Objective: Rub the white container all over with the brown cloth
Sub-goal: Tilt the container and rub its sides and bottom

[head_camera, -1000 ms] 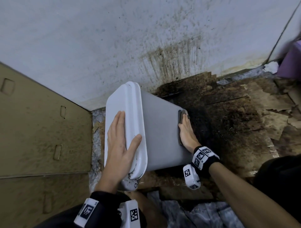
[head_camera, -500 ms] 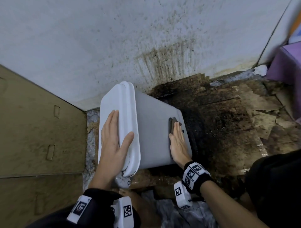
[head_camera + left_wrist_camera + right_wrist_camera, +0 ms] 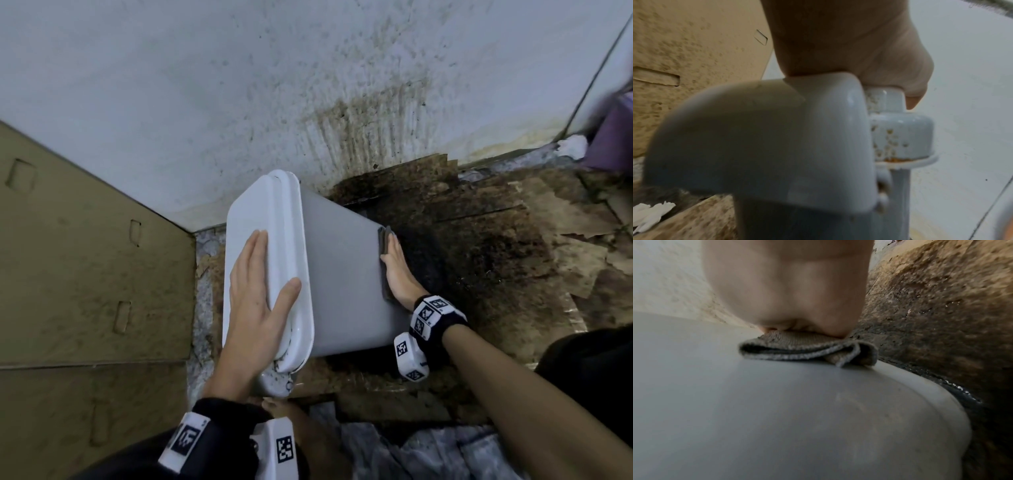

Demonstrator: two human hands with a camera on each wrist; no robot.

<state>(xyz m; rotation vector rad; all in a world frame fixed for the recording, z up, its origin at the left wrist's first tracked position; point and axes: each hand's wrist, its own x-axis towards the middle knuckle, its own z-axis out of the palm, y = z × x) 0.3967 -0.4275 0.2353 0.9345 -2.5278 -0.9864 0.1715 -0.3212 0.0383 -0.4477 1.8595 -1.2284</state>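
The white container [image 3: 342, 274] stands tilted on the dirty floor by the wall, its lid [image 3: 260, 219] toward me. My left hand [image 3: 260, 284] lies flat on the lid with straight fingers, thumb over the lid's right rim. My right hand [image 3: 399, 270] presses the folded brown cloth [image 3: 385, 240] flat against the container's lower right side. The right wrist view shows the cloth [image 3: 807, 348] folded under the palm [image 3: 789, 288] on the grey-white wall [image 3: 777, 418]. In the left wrist view the palm [image 3: 849, 42] rests on the lid's edge [image 3: 787, 138].
A stained white wall [image 3: 308, 85] rises behind the container. Tan cardboard panels [image 3: 85, 257] stand at the left. Wet, dirty cardboard pieces [image 3: 496, 257] cover the floor at the right. A purple object [image 3: 613, 137] sits far right. Crumpled plastic sheeting [image 3: 428, 452] lies near my legs.
My right hand with the cloth slid up the container's side half a second ago and is now back down near its lower right edge. The left hand has stayed on the lid.
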